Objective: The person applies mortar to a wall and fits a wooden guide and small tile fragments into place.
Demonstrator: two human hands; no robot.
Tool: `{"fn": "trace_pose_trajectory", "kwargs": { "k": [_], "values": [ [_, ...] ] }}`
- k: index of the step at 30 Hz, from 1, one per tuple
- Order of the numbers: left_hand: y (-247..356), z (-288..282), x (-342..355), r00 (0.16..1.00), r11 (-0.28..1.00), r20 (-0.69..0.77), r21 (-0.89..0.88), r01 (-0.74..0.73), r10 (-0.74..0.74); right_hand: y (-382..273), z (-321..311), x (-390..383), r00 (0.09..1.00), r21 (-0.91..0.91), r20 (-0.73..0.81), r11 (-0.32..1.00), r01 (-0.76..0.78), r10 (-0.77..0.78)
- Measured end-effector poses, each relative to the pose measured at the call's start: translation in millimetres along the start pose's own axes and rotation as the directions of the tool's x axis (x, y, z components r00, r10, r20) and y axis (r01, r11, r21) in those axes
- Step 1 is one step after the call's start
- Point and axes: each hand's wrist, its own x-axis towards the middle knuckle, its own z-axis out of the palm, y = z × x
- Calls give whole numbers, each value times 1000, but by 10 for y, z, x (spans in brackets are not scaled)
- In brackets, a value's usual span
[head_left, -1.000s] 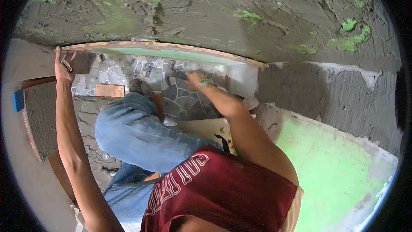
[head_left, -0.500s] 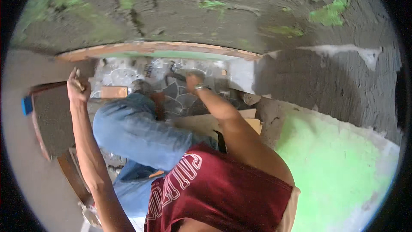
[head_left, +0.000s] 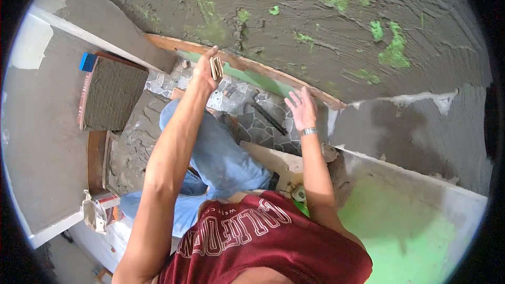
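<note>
My left hand [head_left: 205, 71] grips a few small wooden pieces [head_left: 215, 68], its fingertips near the long wooden batten [head_left: 244, 63] along the bottom of the rough, freshly plastered wall [head_left: 342, 37], which has green patches showing through. My right hand [head_left: 302, 109] is open with fingers spread just below the batten's right part, palm visible and empty; a metal watch is on that wrist. A long dark tool [head_left: 268, 115], perhaps a hammer, lies on the stone-patterned floor [head_left: 252, 129] below and left of that hand.
At left stand a mortar-covered board with a blue end [head_left: 113, 94], a tray of wet mortar [head_left: 131, 152] and a pale bag [head_left: 93, 213]. My jeans-clad knee [head_left: 221, 152] is beneath my arms. A pale board [head_left: 268, 160] lies beside it; a green-painted surface [head_left: 394, 221] is at lower right.
The view has turned. My left hand has left the batten's left end and moved rightward along it. My right hand has let go of the dark tool and risen, open, toward the batten.
</note>
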Motion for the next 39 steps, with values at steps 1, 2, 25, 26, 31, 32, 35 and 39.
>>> {"fn": "trace_pose_trajectory", "kwargs": {
  "k": [1, 2, 25, 26, 31, 32, 35, 39],
  "values": [
    [-106, -51, 108, 997, 998, -66, -40, 37, -40, 7, 56, 2, 1000, 1, -2, 1000, 1, -1],
    [-201, -126, 183, 997, 999, -71, -35, 36, -39, 43, 138, 33, 1000, 20, -24, 1000, -16, 17],
    [-296, -249, 598, 995, 990, 54, 101, -95, 90, -20, 259, 87, 959, -78, -279, 997, 28, -48],
    [-302, -262, 617, 991, 988, 85, 105, -109, 101, -26, 234, 83, 970, -50, -241, 999, 13, -24],
    [-301, -279, 634, 994, 991, 0, 78, -109, 109, -91, 204, 23, 990, -32, -133, 998, -59, 54],
    [-306, -261, 613, 992, 991, -18, 64, -121, 122, -107, 196, -6, 977, 10, -207, 999, -38, 39],
    [-325, -130, 485, 995, 994, -11, 42, -98, 99, -175, 30, 31, 945, 48, -328, 999, 10, 6],
    [-285, -222, 547, 990, 996, 112, 30, -89, 86, -135, 29, 49, 956, 3, -282, 996, 87, -83]
  ]
}}
